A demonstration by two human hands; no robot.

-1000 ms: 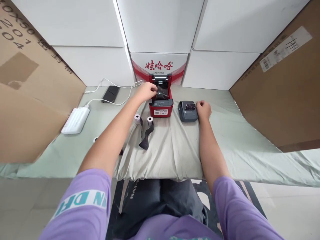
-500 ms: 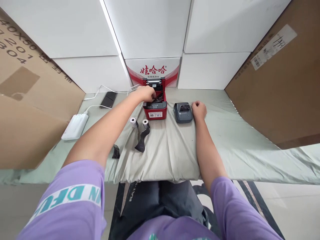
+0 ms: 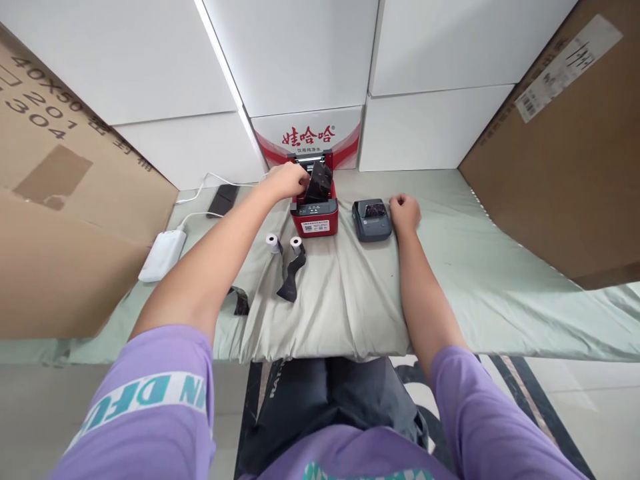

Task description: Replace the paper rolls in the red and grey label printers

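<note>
Pinching, so far as this small view lets us judge, a black strip (image 3: 319, 183) at its left edge, our left hand (image 3: 291, 180) has its fingertips pressed together. We find the strip standing up out of the open bay of a red printer (image 3: 318, 227), lid raised. Our right hand (image 3: 406, 213), curled into a loose fist with nothing seen in it, rests just beside a dark grey printer (image 3: 373, 230). Nearby on the cloth-covered surface (image 3: 465, 267), we count two small rolls: one white roll (image 3: 273, 244) and a second roll (image 3: 296, 246) trailing a dark tail (image 3: 287, 291).

Hazards, in our judgement: the strip could crease or tear if tugged sideways; it could skew in the bay if let go unevenly; the raised lid could pinch it, or our fingers, if knocked; the trailing tail could be snagged by our left forearm.

Legible matter: the carton (image 3: 270, 128) behind reads 娃哈哈 with ®, and 饮用纯净水; the left cardboard box (image 3: 100, 233) bears 40X50, 201 and 304; the right cardboard box (image 3: 575, 200) carries a white label (image 3: 570, 67) with barcode and handwriting we cannot decipher; the red printer's sticker (image 3: 315, 226) is too small to read.
</note>
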